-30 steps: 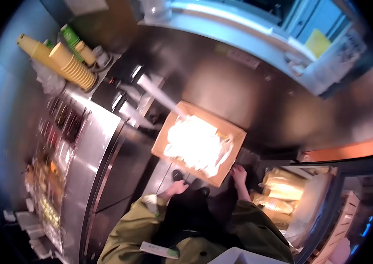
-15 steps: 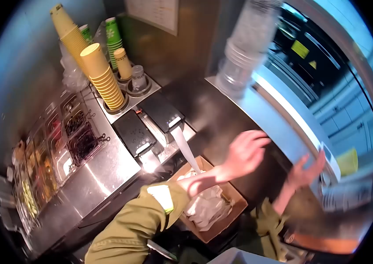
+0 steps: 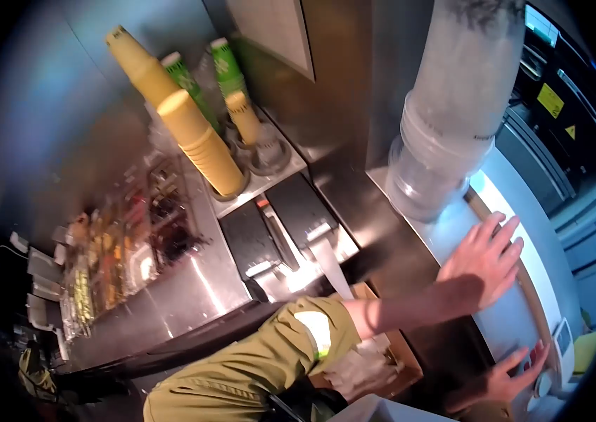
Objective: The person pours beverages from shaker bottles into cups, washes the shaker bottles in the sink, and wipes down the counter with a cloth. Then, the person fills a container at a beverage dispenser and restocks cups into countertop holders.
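My left hand (image 3: 482, 261) reaches out over the pale ledge (image 3: 505, 320), its fingers spread and nothing in them. Just above it stands a tall stack of clear plastic cups (image 3: 446, 119), apart from the fingers. Lower down, my right hand (image 3: 505, 383) is at the ledge's near end, thumb and fingers apart. Small red patches show by its fingers; I cannot make out what they are. Beneath my left forearm, a cardboard box (image 3: 405, 355) holds crumpled pale paper (image 3: 361, 369).
Two black label printers (image 3: 303, 211) sit on the steel counter, one trailing a paper strip (image 3: 330, 267). Behind them rise yellow cups (image 3: 203, 144) and green cups (image 3: 226, 67). Food trays (image 3: 125, 239) line the left. A yellow object (image 3: 586, 352) is at far right.
My left hand has moved right, from above the dark counter to over the pale ledge, and its fingers have spread. My right hand appears lower in the view. The camera view has shifted.
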A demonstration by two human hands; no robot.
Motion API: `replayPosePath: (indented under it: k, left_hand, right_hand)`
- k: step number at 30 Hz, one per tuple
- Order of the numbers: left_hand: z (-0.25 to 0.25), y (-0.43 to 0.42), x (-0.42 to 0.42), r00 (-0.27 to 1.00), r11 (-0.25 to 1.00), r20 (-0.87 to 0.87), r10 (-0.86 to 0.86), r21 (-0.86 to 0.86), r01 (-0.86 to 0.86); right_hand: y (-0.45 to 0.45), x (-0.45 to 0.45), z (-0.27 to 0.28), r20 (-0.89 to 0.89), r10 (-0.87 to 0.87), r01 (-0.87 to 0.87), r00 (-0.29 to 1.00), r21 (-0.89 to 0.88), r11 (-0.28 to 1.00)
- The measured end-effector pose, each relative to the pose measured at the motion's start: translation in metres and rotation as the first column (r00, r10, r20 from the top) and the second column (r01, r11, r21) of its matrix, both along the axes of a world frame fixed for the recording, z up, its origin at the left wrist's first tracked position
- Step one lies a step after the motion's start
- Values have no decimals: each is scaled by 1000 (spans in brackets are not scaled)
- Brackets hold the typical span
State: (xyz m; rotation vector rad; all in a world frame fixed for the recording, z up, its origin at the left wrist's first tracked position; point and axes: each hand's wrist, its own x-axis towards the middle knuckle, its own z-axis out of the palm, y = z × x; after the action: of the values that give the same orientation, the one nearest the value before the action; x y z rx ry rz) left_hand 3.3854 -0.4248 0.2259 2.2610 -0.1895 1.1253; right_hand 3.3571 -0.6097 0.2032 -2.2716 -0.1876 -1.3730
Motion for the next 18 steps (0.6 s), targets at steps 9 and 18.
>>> replayPosePath:
  k: [9, 18]
  left_hand:
    - [5, 2, -2, 998, 1000, -59, 2, -7, -2]
    - [2, 0, -3, 997, 999, -82, 18, -33, -21]
  right_hand:
    - [23, 0, 27, 208, -131, 150, 969, -82, 985]
    - [16, -5, 14, 90, -248, 252, 965, -30, 967]
